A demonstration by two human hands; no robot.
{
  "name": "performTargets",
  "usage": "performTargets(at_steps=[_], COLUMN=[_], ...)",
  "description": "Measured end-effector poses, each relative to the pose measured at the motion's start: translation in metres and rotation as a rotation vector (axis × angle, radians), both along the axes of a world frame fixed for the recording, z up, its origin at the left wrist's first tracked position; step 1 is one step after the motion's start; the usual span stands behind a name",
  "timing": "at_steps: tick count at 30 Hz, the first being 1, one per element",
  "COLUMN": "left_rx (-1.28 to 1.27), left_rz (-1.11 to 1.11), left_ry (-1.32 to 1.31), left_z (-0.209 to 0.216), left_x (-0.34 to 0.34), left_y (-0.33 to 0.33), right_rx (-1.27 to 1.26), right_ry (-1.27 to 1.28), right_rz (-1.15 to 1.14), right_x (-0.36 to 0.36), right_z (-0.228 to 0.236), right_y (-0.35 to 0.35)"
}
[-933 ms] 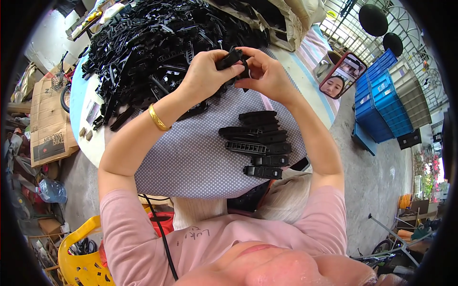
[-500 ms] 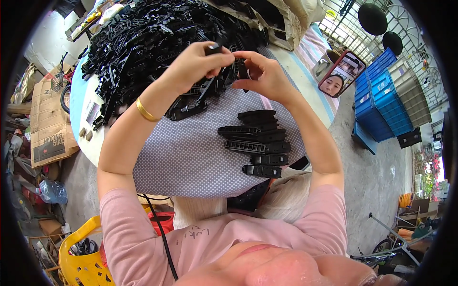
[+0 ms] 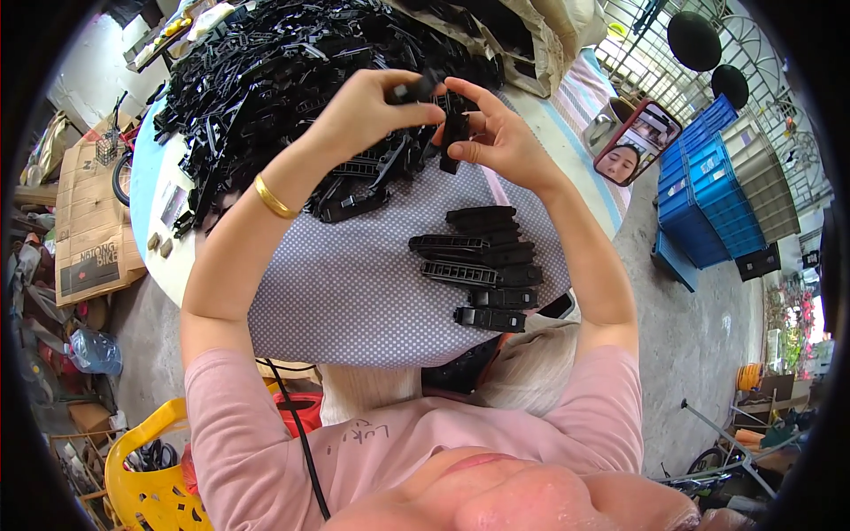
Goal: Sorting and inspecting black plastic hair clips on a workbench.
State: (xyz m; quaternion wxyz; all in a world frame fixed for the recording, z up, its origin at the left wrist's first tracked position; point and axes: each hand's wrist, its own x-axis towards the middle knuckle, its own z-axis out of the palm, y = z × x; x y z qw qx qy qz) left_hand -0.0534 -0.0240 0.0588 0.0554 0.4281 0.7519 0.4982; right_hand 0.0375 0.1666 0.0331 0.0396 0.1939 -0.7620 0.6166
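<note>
Fingers (image 3: 426,114) of the left hand (image 3: 361,110) are clamped on a dark part (image 3: 413,91), those of the right hand (image 3: 501,146) on a black strip (image 3: 454,134), close together near the black heap (image 3: 266,93) on the bench (image 3: 341,305), beyond several lined-up black pieces (image 3: 482,250).

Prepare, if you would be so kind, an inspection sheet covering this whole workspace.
Surface: table with a grey dotted cloth on its near side.
Job's things: large heap of black parts on the far left; small group nearer, right of centre.
Clutter: phone and paper sack, far right.
Grips: left grip holds a dark piece, blurred; right grip holds a second piece; contact between pieces unclear.
Cables: black cord across the pink shirt.
Surroundings: concrete floor; blue crates, right; yellow chair, lower left.
</note>
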Motion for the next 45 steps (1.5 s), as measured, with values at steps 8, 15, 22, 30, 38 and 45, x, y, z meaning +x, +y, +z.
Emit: performTargets(at_steps=[8,15,22,30,38,45], left_rx=[-0.05,0.212,0.668,0.31,0.228,0.238], left_rz=[0.054,0.073,0.236,0.24,-0.048,-0.132], left_ry=[-0.006,-0.259,-0.486,-0.409,-0.825,-0.868], left_z=[-0.005,0.005,0.004,0.009,0.004,-0.013], left_x=[0.019,0.016,-0.045,-0.049,-0.01,-0.005], left_y=[0.009,0.005,-0.018,-0.027,-0.005,0.004], right_rx=[0.057,0.064,0.015,-0.044,-0.477,-0.289], right_ry=[-0.093,-0.117,-0.131,-0.103,0.011,0.036], right_rz=[0.079,0.184,0.214,0.078,-0.129,-0.144], right_x=[0.0,0.008,0.007,0.006,0.0,0.002], right_z=[-0.008,0.001,0.007,0.007,0.004,0.007], right_y=[0.001,0.005,0.005,0.004,0.021,0.015])
